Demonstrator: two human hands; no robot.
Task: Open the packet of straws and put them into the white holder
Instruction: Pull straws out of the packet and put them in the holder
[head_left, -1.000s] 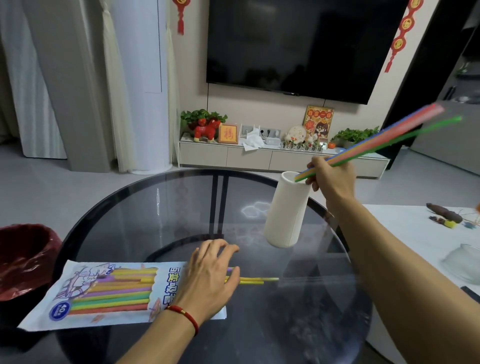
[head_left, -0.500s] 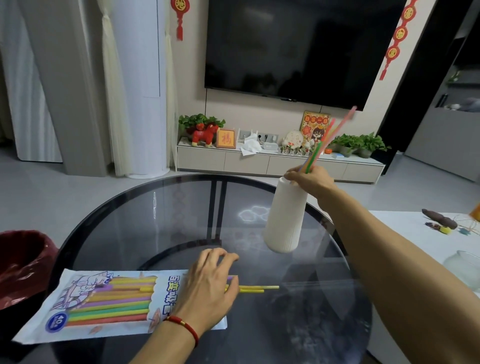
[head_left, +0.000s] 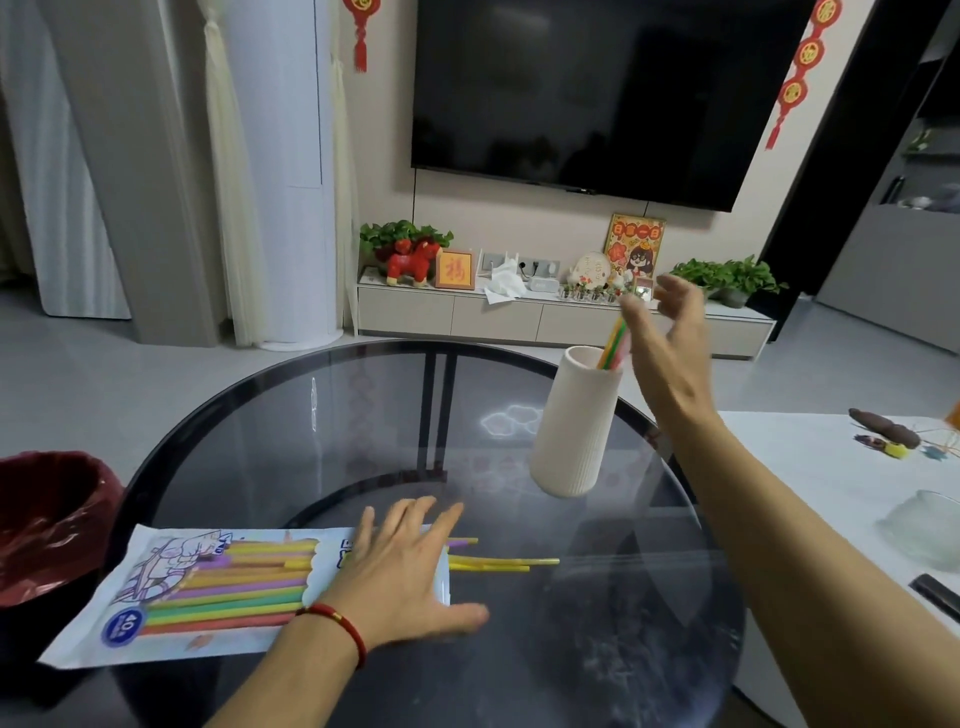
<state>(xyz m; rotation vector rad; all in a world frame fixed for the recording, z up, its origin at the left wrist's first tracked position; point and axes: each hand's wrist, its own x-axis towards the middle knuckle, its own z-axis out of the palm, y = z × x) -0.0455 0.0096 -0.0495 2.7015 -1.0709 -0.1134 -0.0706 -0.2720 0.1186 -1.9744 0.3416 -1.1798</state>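
A white ribbed holder (head_left: 571, 426) stands on the round glass table (head_left: 311, 447), with a few coloured straws (head_left: 614, 344) sticking out of its mouth. My right hand (head_left: 670, 343) hovers just right of the holder's rim, fingers spread, holding nothing. The straw packet (head_left: 208, 592) lies flat at the table's near left, full of coloured straws. My left hand (head_left: 400, 571) presses palm-down on the packet's open right end. Yellow and purple straw tips (head_left: 498, 564) poke out from under it onto the glass.
A bin with a dark red liner (head_left: 47, 525) stands at the left of the table. A white surface (head_left: 810, 467) at the right carries small objects and a glass dish (head_left: 930, 525). A TV cabinet (head_left: 519, 317) stands behind.
My right hand lowered the bundle of straws into the holder and let go; its fingers have spread apart. The left hand stayed on the packet.
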